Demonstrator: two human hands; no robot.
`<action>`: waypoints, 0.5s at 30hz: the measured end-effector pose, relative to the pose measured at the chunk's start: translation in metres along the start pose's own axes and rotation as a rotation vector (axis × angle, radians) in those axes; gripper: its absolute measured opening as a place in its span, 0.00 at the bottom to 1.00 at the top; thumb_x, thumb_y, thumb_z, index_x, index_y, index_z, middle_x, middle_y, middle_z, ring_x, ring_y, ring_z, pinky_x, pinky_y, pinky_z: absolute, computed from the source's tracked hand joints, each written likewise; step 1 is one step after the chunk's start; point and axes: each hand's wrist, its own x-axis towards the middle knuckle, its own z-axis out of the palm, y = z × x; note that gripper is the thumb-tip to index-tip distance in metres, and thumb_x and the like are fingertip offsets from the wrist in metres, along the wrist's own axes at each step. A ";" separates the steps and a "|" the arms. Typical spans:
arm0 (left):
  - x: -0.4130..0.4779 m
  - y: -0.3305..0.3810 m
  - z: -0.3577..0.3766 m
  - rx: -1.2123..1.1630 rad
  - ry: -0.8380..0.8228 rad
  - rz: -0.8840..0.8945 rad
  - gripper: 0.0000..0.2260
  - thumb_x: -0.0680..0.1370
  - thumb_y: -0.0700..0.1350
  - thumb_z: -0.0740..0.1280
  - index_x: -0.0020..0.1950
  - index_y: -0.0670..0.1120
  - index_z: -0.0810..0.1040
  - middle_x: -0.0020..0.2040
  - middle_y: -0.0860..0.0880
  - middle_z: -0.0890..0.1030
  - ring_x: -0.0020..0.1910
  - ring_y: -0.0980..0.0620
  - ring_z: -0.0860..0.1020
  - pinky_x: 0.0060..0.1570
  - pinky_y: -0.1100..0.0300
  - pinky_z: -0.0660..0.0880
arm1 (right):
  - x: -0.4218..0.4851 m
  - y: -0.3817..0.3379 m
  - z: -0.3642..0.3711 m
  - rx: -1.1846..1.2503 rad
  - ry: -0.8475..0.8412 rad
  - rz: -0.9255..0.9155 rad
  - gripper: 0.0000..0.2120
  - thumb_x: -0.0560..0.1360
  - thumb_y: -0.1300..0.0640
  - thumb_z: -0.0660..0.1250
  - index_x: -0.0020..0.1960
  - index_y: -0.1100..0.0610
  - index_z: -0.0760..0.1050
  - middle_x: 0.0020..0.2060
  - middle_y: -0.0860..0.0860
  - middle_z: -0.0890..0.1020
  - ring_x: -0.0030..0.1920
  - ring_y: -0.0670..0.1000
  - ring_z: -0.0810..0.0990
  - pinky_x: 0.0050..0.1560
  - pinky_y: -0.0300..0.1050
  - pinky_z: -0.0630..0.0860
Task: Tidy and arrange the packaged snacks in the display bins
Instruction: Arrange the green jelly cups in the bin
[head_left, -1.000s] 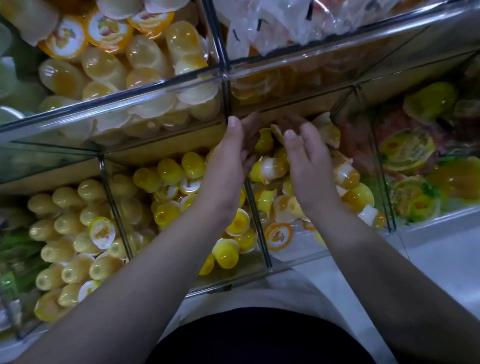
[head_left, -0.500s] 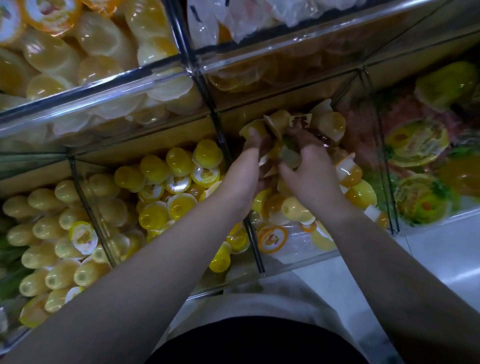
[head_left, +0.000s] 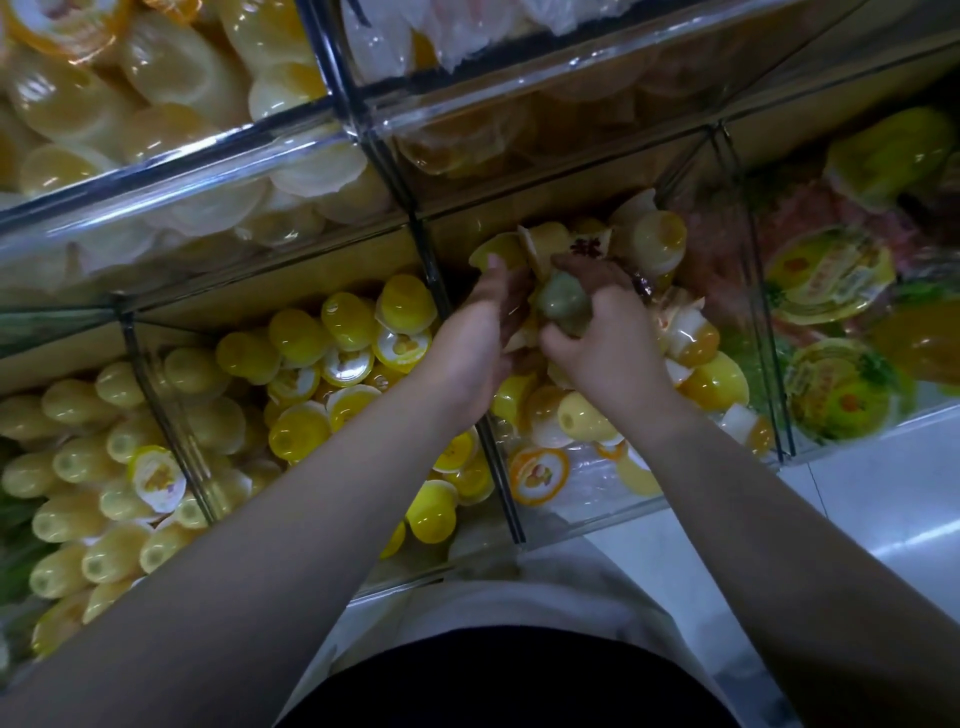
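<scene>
Head view: I'm watching the right hand (head_left: 608, 353) curling tight around a pale greenish domed plastic jelly cup (head_left: 563, 306), at 12 o'clock in the clear acrylic bin (head_left: 587, 501). Meanwhile the left hand (head_left: 478, 338) is pressing near-straight fingers against the yellow cup pile (head_left: 540, 239), gripping nothing. I'm guessing we're mid-gathering, and next that cup is needing a tidy slot.

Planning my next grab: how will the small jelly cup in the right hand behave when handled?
The jelly cup looks glossy, so probably slippery. Its rounded dome suggests it rolls if laid sideways. The right hand curls round it easily, so likely light.
</scene>
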 end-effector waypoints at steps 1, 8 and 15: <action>-0.003 0.000 -0.001 -0.004 -0.010 0.008 0.20 0.84 0.58 0.45 0.68 0.53 0.68 0.64 0.56 0.75 0.59 0.61 0.75 0.35 0.68 0.76 | -0.002 -0.003 -0.001 0.074 0.006 0.035 0.26 0.69 0.60 0.71 0.66 0.54 0.74 0.62 0.54 0.75 0.60 0.49 0.73 0.57 0.30 0.67; -0.020 -0.002 -0.021 -0.055 -0.015 0.074 0.15 0.83 0.43 0.54 0.67 0.46 0.74 0.57 0.48 0.80 0.50 0.53 0.80 0.39 0.63 0.79 | -0.020 -0.032 -0.005 0.291 -0.009 0.057 0.13 0.73 0.53 0.70 0.56 0.49 0.78 0.56 0.48 0.78 0.55 0.42 0.75 0.52 0.27 0.70; -0.049 0.001 -0.052 -0.067 -0.053 0.238 0.11 0.82 0.38 0.57 0.59 0.45 0.77 0.47 0.49 0.84 0.43 0.55 0.81 0.51 0.60 0.75 | -0.032 -0.064 -0.001 0.344 -0.031 -0.054 0.18 0.70 0.50 0.73 0.59 0.49 0.77 0.55 0.45 0.77 0.58 0.44 0.77 0.61 0.48 0.75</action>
